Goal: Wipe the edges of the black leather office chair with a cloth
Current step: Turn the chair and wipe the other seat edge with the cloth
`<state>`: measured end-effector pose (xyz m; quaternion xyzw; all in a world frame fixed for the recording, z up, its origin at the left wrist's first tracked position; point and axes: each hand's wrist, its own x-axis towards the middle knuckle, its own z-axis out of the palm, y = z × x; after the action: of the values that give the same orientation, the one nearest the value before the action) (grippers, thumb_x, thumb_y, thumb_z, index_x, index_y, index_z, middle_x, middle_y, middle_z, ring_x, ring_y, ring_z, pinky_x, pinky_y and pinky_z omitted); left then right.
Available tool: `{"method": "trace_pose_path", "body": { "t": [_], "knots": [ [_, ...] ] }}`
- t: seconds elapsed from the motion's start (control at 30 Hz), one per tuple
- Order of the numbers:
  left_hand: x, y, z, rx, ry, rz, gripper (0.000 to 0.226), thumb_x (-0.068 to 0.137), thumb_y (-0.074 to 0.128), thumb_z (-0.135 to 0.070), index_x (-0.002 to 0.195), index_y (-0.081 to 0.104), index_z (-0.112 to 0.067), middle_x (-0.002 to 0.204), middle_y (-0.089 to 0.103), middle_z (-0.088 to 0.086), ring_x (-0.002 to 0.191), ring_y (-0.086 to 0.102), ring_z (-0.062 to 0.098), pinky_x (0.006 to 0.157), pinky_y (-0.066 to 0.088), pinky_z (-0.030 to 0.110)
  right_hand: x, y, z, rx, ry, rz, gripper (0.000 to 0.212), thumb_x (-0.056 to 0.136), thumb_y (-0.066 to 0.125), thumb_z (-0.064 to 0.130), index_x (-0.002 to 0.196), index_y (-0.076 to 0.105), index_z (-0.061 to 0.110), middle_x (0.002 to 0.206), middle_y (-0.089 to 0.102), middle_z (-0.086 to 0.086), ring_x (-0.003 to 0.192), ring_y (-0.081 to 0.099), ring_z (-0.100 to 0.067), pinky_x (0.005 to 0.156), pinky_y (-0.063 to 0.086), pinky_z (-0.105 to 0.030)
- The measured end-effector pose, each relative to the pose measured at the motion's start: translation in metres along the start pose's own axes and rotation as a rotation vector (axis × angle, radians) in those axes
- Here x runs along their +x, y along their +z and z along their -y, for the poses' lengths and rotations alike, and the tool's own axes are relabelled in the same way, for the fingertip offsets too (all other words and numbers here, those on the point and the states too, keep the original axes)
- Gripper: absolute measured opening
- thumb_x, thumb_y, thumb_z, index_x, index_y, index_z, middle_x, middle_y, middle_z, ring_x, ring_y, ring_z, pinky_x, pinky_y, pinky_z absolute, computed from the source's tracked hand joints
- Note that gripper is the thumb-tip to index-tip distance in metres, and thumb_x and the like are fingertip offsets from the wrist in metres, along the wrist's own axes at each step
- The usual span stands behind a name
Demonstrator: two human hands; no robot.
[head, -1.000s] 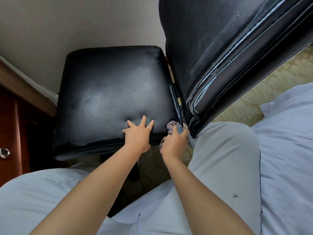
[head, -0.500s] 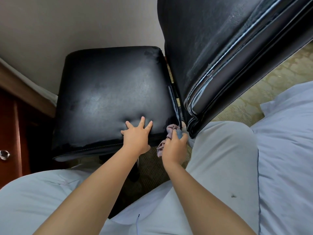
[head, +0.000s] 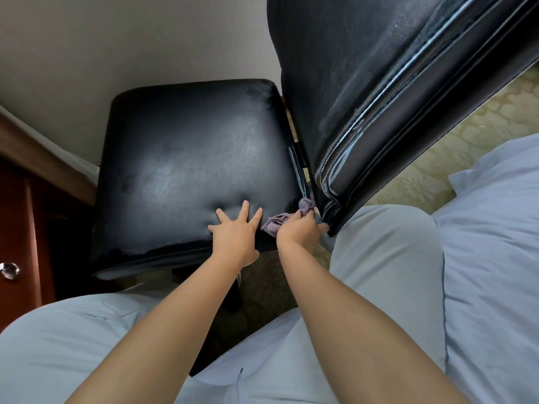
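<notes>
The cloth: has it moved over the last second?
Yes. The cloth in the right hand has spread leftward onto the seat corner, toward the left hand, away from the backrest.

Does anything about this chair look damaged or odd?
Yes. The backrest edge shows pale, scuffed streaks along its piping, as if the leather were worn or dusty. The seat's front edge has similar greyish scuffing. The right hand holds the cloth near the seat's corner.

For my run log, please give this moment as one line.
left hand: flat on seat | right hand: holds cloth at seat-backrest corner | step: wiping edge
</notes>
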<state>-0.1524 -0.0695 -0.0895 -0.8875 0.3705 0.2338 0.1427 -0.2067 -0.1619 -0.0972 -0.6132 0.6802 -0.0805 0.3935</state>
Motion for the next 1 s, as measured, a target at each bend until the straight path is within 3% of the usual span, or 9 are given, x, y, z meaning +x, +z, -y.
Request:
{"method": "trace_pose_path", "body": {
  "t": [0.2,0.43,0.5,0.6,0.8,1.0],
  "knots": [
    [-0.002,0.008,0.003,0.016,-0.001,-0.038,0.098,0.084,0.06,-0.052,0.15,-0.009,-0.035,0.16,-0.012,-0.003,0.138,0.005,0.054,0.103,0.035,0.058,-0.021,-0.006,-0.006,0.022,0.054,0.06,0.046,0.103,0.03,0.031,0.148,0.032,0.022,0.146,0.03,-0.015,0.118,0.05,-0.028,0.095,0.039,-0.035],
    [-0.006,0.015,0.004,-0.023,0.003,-0.034,0.094,0.087,0.055,-0.052,0.15,-0.012,-0.035,0.16,-0.016,-0.002,0.14,-0.004,0.053,0.109,0.02,0.065,-0.011,0.012,0.025,0.037,0.02,0.013,0.034,0.1,0.037,0.02,0.129,0.049,0.007,0.141,0.03,-0.014,0.114,0.048,-0.032,0.086,0.041,-0.035],
    [-0.005,0.014,0.007,-0.01,0.019,-0.03,0.093,0.088,0.055,-0.052,0.15,-0.012,-0.035,0.16,-0.016,-0.002,0.14,-0.003,0.053,0.109,0.022,0.064,-0.01,0.012,0.024,0.057,0.07,0.013,0.037,0.1,0.035,0.023,0.134,0.043,0.01,0.141,0.032,-0.013,0.115,0.047,-0.031,0.086,0.039,-0.036],
    [-0.006,0.013,0.01,0.006,0.031,-0.025,0.095,0.087,0.057,-0.052,0.15,-0.012,-0.035,0.16,-0.016,-0.003,0.14,-0.002,0.053,0.109,0.023,0.063,-0.02,0.006,-0.001,-0.099,0.043,0.007,0.045,0.102,0.031,0.026,0.146,0.031,0.016,0.139,0.034,-0.013,0.12,0.045,-0.032,0.088,0.04,-0.038],
    [-0.009,0.015,0.014,0.048,0.038,-0.039,0.098,0.085,0.06,-0.053,0.15,-0.011,-0.036,0.16,-0.014,-0.003,0.14,0.002,0.054,0.107,0.027,0.061,-0.03,0.002,-0.028,-0.1,0.1,0.035,0.046,0.103,0.026,0.027,0.147,0.031,0.014,0.141,0.033,-0.015,0.12,0.047,-0.032,0.087,0.041,-0.037],
    [-0.008,0.013,0.021,0.071,0.075,-0.047,0.093,0.086,0.061,-0.044,0.15,-0.006,-0.036,0.16,-0.009,-0.005,0.138,0.008,0.054,0.103,0.035,0.057,-0.032,0.007,-0.009,-0.105,-0.041,0.009,0.044,0.103,0.031,0.023,0.145,0.032,0.013,0.14,0.029,-0.011,0.115,0.048,-0.03,0.081,0.039,-0.033]
  ]
}}
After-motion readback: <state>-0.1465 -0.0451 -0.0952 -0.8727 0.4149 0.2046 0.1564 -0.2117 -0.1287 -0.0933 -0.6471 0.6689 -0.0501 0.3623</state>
